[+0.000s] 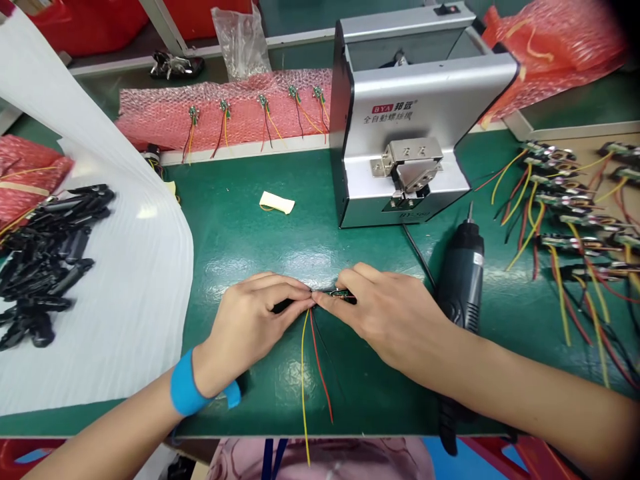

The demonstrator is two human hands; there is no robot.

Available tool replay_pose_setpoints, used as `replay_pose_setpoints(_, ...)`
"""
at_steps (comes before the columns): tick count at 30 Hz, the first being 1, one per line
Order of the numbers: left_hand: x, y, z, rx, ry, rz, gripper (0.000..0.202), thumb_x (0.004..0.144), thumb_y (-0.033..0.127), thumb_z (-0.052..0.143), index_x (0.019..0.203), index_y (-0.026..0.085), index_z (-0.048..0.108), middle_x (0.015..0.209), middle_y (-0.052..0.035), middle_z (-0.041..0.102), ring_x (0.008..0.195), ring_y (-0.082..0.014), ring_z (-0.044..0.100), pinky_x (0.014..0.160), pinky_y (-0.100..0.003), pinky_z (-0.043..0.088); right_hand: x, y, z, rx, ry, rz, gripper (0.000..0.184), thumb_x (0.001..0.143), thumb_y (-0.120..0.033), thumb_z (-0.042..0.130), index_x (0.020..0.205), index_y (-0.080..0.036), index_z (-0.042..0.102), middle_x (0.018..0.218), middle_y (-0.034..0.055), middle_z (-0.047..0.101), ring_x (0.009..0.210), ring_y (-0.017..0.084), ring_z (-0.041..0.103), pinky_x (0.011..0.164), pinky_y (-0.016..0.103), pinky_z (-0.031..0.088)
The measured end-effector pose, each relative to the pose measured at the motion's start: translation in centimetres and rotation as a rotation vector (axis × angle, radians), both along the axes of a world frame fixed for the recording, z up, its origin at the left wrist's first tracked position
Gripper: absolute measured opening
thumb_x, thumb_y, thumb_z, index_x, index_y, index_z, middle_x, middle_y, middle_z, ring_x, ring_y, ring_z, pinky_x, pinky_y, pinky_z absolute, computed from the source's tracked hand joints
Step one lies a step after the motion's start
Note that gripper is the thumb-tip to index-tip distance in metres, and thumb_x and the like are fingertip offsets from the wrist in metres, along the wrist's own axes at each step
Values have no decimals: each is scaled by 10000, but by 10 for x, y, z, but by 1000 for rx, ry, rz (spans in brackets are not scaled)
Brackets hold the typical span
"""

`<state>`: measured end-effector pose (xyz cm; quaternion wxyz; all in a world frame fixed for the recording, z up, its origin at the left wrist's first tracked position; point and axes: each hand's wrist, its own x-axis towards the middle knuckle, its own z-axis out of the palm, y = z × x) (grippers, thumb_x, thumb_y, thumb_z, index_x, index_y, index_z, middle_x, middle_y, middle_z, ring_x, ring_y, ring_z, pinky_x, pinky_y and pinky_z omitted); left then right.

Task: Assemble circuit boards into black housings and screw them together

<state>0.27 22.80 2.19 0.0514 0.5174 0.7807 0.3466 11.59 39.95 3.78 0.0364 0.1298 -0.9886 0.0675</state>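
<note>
Above the green bench top, my left hand [253,323] and my right hand [387,317] meet, fingers closed on one slim black housing [330,290]. A strip of circuit board [344,295] shows in it beneath my right fingers. My left thumb and fingers pinch its left part, while my right thumb and index fingertip press close to where the wires come out. A yellow wire [303,373], a red wire [319,373] and a thin black wire hang from that spot toward me. My fingers cover most of the housing. A blue wrist strap [187,387] is around my left wrist.
A silver screw feeder [400,113] stands at the back, with a dark electric screwdriver [463,267] at right. Wired circuit boards [570,200] lie far right. Black plastic parts [45,260] rest on white foam sheet [145,333]. Small boards [225,108] lie on red bubble wrap [160,113].
</note>
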Motion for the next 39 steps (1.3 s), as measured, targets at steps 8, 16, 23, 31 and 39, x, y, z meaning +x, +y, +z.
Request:
replay_pose_setpoints(8, -1, 1, 6, -186, -10, -4, 50, 842, 211, 628, 808, 224, 662, 872, 61, 686, 769, -128, 643, 698, -239, 501, 2, 0, -2, -32, -27, -109, 384, 767, -84, 617, 1128, -168, 515, 824, 5, 595, 727, 162, 510, 524, 282, 275)
replay_pose_setpoints(16, 4, 1, 8, -268, 219, -52, 126, 906, 204, 511, 879, 200, 634, 915, 31, 673, 767, -157, 639, 577, -264, 453, -2, -3, 1, -4, -61, -84, 335, 767, -115, 654, 1079, -163, 542, 784, -2, 622, 686, 170, 546, 537, 288, 312)
replay_pose_setpoints(23, 6, 12, 26, -517, 374, -68, 114, 864, 177, 542, 777, 202, 611, 751, 25, 621, 621, -179, 602, 433, -290, 290, -7, -2, 5, -51, -124, -190, 291, 778, -252, 689, 1044, -208, 579, 858, -3, 680, 764, 192, 612, 593, 292, 383)
replay_pose_setpoints(31, 3, 7, 19, -452, 272, -31, 136, 902, 243, 511, 827, 208, 619, 858, 20, 653, 712, -171, 611, 503, -265, 353, 6, 5, -2, -216, -121, -203, 257, 875, -316, 559, 1107, -207, 566, 1091, 37, 632, 1003, 200, 585, 815, 305, 452)
replay_pose_setpoints(39, -9, -3, 13, -259, -354, 5, 126, 858, 246, 552, 847, 202, 669, 834, 15, 672, 675, -114, 608, 627, -205, 484, 6, 2, -2, -222, -120, -172, 177, 911, -274, 497, 989, -192, 633, 966, 45, 643, 931, 173, 585, 806, 292, 449)
